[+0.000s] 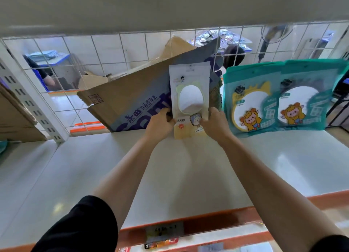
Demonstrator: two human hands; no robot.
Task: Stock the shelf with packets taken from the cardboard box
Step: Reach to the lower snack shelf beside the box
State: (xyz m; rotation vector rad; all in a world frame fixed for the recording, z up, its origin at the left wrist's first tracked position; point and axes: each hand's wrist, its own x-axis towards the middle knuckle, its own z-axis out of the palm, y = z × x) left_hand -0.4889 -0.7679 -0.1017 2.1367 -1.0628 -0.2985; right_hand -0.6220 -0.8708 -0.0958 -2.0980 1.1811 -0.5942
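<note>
Pale packet (pixel 189 100) stands upright, long axis vertical, left hand (pixel 160 122) and right hand (pixel 215 123) pinching its sides.

A smooth white shelf board (pixel 188 176) of painted metal is glossy enough to mirror soft patches of light. It has a shiny orange edge strip (pixel 217 219), a white coated wire grid (pixel 105 51) and a perforated metal upright (pixel 28 98). The cardboard (pixel 132 93) is matt brown paperboard, rough and fibrous along its torn edge, with flat blue print; the pale packets (pixel 189 100) and teal packets (pixel 273 97) are slick plastic film with a sheen, and the black sleeve (pixel 81 227) looks like soft matt cloth.
</note>
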